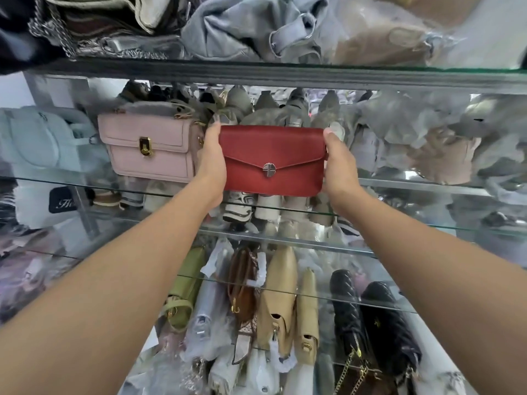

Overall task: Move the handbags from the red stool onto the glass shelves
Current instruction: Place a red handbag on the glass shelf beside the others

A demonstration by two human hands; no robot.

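— Where is the red handbag (272,161)?

— Just to the right of the pink handbag (148,146), at the same height. It is upright, with its flap and round silver clasp (269,168) facing the person. Both hands hold it at the middle glass shelf (413,186). Whether its base rests on the glass cannot be told.

— How do the hands sit?

— The left hand (211,163) grips the end nearest the pink handbag, in the gap between the two bags, thumb up along the side edge and fingers out of sight behind. The right hand (339,166) grips the end farthest from the pink handbag in the same way.

— What else is around?

— A pale blue bag (42,138) stands on the pink handbag's left. Above it, a higher shelf (256,75) carries grey and tan bags. Below and to its right, beige bags (278,295) and black quilted bags (350,309) stand in rows on lower shelves.
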